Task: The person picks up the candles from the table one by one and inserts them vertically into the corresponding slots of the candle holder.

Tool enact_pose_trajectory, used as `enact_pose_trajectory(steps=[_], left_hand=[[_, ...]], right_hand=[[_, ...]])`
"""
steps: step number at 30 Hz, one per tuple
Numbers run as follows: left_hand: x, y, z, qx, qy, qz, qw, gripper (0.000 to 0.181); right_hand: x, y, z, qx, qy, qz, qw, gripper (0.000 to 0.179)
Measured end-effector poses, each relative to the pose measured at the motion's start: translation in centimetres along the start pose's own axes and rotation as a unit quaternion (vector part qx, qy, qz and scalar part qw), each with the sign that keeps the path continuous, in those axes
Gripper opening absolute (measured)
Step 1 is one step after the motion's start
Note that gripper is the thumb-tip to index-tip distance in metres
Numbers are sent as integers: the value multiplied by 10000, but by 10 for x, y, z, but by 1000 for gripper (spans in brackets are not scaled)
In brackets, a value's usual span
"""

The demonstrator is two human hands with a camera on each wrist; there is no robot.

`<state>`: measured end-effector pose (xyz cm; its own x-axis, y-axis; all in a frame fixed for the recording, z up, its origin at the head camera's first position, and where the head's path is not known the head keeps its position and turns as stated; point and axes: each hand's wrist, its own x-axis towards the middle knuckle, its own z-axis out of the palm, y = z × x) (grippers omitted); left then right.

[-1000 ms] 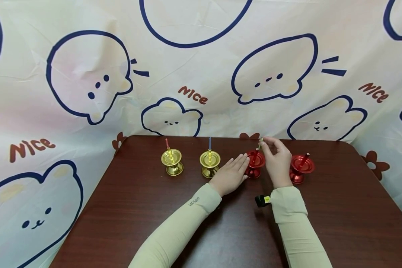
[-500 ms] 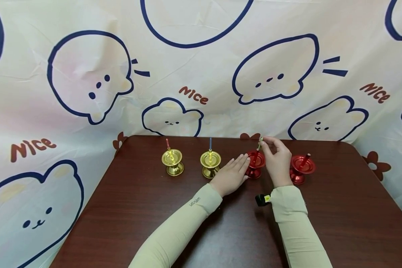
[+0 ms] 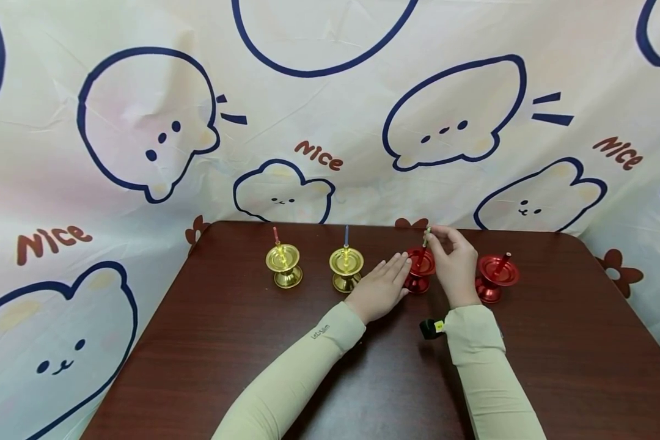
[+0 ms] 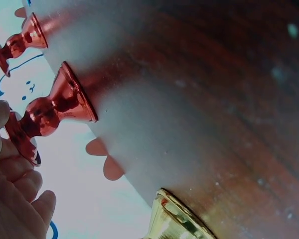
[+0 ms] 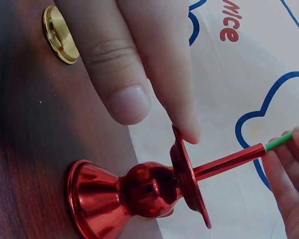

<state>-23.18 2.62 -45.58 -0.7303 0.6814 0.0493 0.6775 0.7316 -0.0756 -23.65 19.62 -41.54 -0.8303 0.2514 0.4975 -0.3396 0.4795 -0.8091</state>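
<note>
One green candle, pinched by the right hand, had newly met the left red holder, likely seating; left hand, fingers straight, touched it.

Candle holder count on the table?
4. Head view, left to right: outer gold holder, inner gold holder, inner red holder touched by the left hand, outer red holder.
</note>
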Motion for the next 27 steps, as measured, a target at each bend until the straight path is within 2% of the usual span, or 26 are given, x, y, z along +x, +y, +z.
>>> enact_pose_trajectory(steps=[9,19,27], left_hand=[[0,0,-2,-188,-27,-30,9998,62],[0,0,0,-146,-21,-29,9999,62],[0,0,-1,-227,-94,-40,9997,63]], right_hand=[[-1,1,2,34,14,57,10000,22],[-4,2,7,-232,164,-121,9995,21],[-5,4,9,-219,247,-206,9992,22]])
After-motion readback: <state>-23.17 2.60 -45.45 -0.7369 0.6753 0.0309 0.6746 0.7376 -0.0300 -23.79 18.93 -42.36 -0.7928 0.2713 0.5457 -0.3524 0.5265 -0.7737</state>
